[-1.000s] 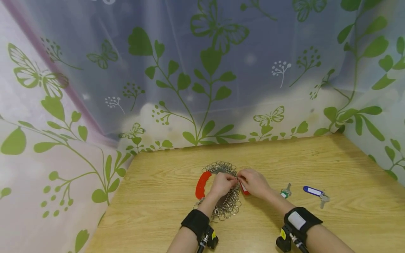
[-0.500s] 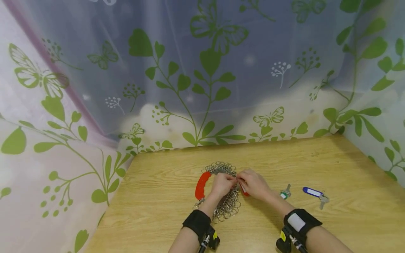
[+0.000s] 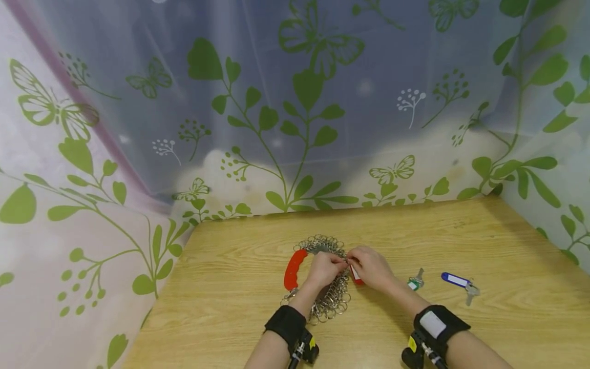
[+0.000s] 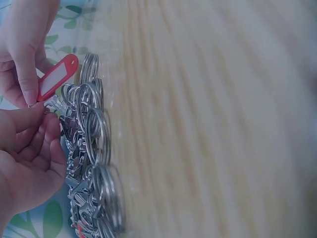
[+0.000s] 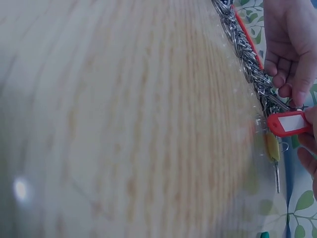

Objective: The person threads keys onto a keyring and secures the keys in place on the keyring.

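Note:
Both hands meet at the right edge of a large round bunch of metal key rings [image 3: 332, 302] with a red handle [image 3: 294, 270], lying on the table. My right hand [image 3: 371, 267] pinches a red key tag [image 4: 57, 77] with a white label, near its ring end. Close against it, my left hand [image 3: 324, 269] pinches a small metal ring [image 4: 48, 112] between thumb and fingers, mostly hidden by the fingertips. In the right wrist view, the red tag hangs beside the bunch, above a yellow tag [image 5: 272, 146] with a key [image 5: 277, 176].
To the right on the wooden table [image 3: 239, 318] lie a green tag [image 3: 413, 285] with a key [image 3: 419, 274] and a blue tag [image 3: 455, 279] with a key [image 3: 471, 293]. A leaf-patterned curtain [image 3: 258, 179] closes off the back and sides.
Both hands keep nearly the same place at the bunch's edge. The red tag has turned slightly, so more of its white label shows than half a second ago.

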Demonstrator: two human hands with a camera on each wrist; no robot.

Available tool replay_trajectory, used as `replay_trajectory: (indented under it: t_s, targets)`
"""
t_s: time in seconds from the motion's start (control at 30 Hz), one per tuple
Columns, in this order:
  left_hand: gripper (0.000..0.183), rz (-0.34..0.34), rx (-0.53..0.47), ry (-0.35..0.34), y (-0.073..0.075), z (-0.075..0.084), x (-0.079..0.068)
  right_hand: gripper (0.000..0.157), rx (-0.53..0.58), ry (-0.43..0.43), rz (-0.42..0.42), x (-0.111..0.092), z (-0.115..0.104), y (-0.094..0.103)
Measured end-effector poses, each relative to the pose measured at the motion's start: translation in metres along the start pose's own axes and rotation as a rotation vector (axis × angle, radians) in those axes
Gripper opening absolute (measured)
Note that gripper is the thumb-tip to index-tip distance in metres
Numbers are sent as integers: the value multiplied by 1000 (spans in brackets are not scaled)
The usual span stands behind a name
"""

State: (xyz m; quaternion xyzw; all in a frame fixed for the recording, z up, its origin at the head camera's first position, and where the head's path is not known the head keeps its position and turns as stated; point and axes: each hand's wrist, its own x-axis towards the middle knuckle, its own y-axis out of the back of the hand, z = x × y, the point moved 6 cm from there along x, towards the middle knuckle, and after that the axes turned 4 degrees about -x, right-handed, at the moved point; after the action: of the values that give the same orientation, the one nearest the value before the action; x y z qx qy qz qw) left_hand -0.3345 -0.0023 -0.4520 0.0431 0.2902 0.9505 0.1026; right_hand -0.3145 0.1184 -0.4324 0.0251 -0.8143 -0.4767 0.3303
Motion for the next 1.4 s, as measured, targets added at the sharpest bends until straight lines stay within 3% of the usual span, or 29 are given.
replay_trajectory:
  t_s: [0.37, 0.53, 0.77, 0.93, 1.2, 1.4]
  targets:
    - [15, 52, -13, 3, 4, -1, -1, 8, -23, 123, 91, 0, -5, -2]
    - [14, 50, -19, -4, 3, -4, 0, 6, -5, 80, 69, 1, -3, -3]
    - [13, -27, -7, -30, 0, -8, 1, 4, 27, -30, 23, 1, 3, -5]
    - [15, -23, -12, -41, 1, -6, 1, 3, 22, -2, 40, 2, 2, -3]
    - [15, -10, -18, -43, 2, -2, 0, 9, -37, 113, 100, 0, -3, -4]
    - [15, -5, -43, -22, 1, -6, -1, 2, -6, 61, 63, 0, -1, -5]
